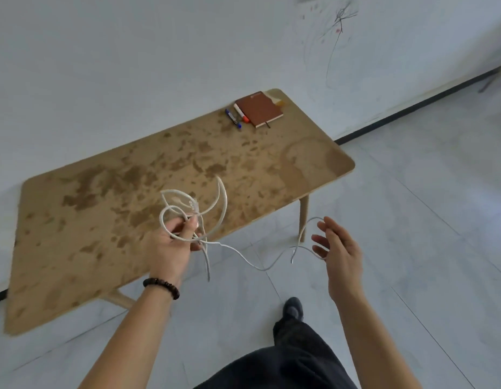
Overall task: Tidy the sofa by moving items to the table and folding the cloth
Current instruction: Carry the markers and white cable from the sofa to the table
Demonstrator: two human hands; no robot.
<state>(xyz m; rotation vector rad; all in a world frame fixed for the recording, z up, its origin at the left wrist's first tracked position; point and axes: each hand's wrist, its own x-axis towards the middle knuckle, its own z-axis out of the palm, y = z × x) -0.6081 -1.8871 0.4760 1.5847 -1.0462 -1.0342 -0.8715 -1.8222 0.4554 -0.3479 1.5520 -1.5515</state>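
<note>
Fingers (187,228) of our left hand (168,251) grip the white cable (225,203) above the stained table (89,234), our right hand (339,251) spread slack over pale floor tiles (412,220), scribbled wall (131,66) behind.

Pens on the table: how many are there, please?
2. A blue pen lies near the far edge of the table; an orange-capped white pen lies between it and the brown notebook. More could hide beneath it.

Left hand (170,248) grips looped white cable (215,209) over stained wooden table (89,220); right hand (339,248) fingers straight, strand draped across. Brown notebook (259,108), 2 markers (236,116) at far end.
</note>
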